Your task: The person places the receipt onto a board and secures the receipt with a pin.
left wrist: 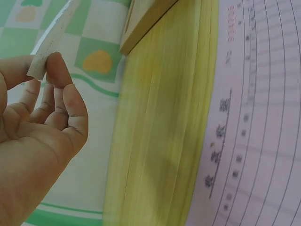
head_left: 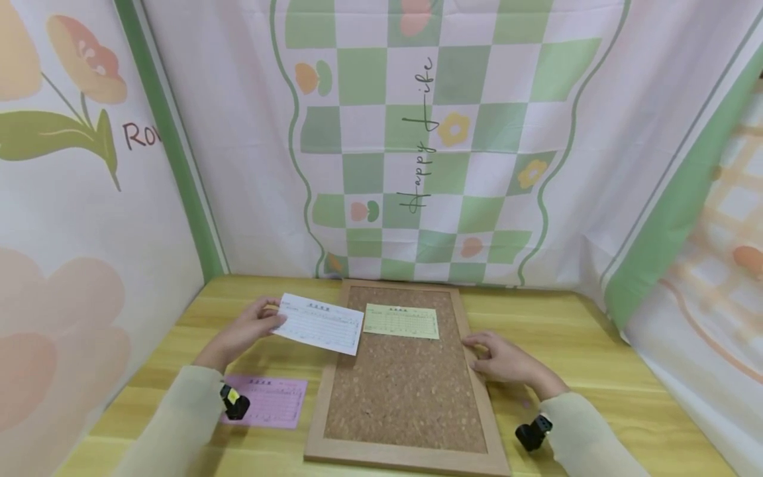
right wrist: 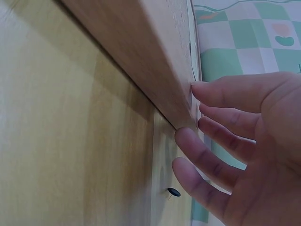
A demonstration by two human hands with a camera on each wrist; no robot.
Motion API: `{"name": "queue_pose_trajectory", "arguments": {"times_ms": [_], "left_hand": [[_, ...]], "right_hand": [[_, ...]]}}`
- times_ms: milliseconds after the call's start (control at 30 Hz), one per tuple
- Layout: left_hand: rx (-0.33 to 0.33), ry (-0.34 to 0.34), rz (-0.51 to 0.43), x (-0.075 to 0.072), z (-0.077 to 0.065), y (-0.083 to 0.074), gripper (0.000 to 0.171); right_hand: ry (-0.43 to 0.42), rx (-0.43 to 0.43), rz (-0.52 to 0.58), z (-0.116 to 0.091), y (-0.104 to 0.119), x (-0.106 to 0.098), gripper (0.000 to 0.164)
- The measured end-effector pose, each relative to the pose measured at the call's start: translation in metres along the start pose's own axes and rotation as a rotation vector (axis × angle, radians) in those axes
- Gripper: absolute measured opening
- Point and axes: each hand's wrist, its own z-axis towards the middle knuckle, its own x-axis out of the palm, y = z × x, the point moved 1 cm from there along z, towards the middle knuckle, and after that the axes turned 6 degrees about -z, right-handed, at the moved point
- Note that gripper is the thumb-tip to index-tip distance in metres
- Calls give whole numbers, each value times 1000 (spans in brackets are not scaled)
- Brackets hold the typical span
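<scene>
My left hand [head_left: 241,334] pinches a white printed form slip [head_left: 322,324] at its left edge, thumb against fingers. The slip [left wrist: 49,44] is tilted and overlaps the upper left frame of a corkboard [head_left: 411,391] in the head view. A yellow form slip [head_left: 401,322] lies on the upper cork. My right hand [head_left: 503,360] rests at the board's right side. In the right wrist view, its loosely bent fingers [right wrist: 207,157] touch the wooden frame [right wrist: 141,52]. A pink form slip [head_left: 268,403] lies on the table, partly hidden by the left sleeve.
The corkboard lies on a wood-grain table [head_left: 602,371]. A small dark pin-like thing [right wrist: 173,192] shows near the right fingers. Patterned curtain cloth [head_left: 417,159] hangs behind the table and along both sides. A black wrist camera [head_left: 235,402] sits at each sleeve.
</scene>
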Motion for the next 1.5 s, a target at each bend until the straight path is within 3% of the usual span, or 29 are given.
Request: {"name": "queue_pose_trajectory", "arguments": {"times_ms": [300,567,767,1167,1500], "left_hand": [[-19,-12,-43,17,8,4,36],[17,27,-71,31,12,2,39],[2,21,-89,41,17,1,35],[9,30,-169,63,26,0,35],[24,27,-190,81,29,0,32]], "right_hand": [[-27,4,-4,2,2,-1,45],[-37,15,11,4,5,-3,43],[-46,-20,5,5,7,-3,40],[-48,-1,15,12,18,-4,37],[-31,-38,95,19,24,3,36]]}}
